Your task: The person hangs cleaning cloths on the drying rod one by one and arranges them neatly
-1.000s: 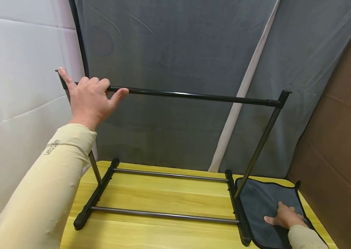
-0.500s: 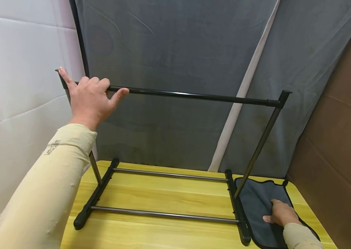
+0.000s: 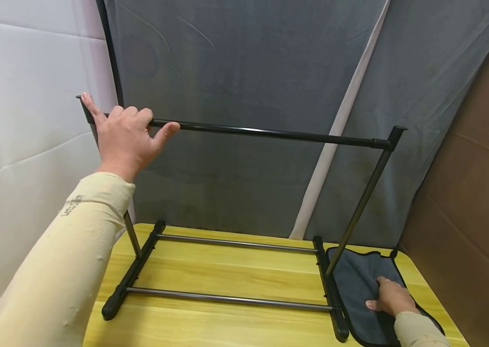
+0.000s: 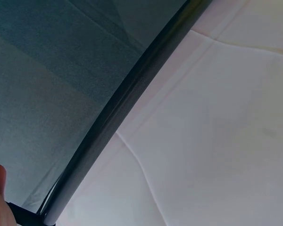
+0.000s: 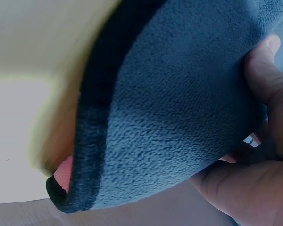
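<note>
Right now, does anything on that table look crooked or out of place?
Yes: the rack's right upright leans instead of standing straight, so the frame looks askew. The left hand holds the top bar. The grey cloth is bunched where the right hand grips it.

Yellow table [image 3: 227, 274] under rack [image 3: 244, 270], cloth [image 3: 357, 284]

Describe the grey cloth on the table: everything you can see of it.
The grey cloth is a fleecy, soft-looking towel edged all round with black binding. It lies at the right end of the yellow table, beside the black rack's right foot. It is no longer quite flat: the right hand grips its near part, fingers curled into the fabric, and the right wrist view shows an edge folded over those fingers. Nothing else rests on it.
</note>
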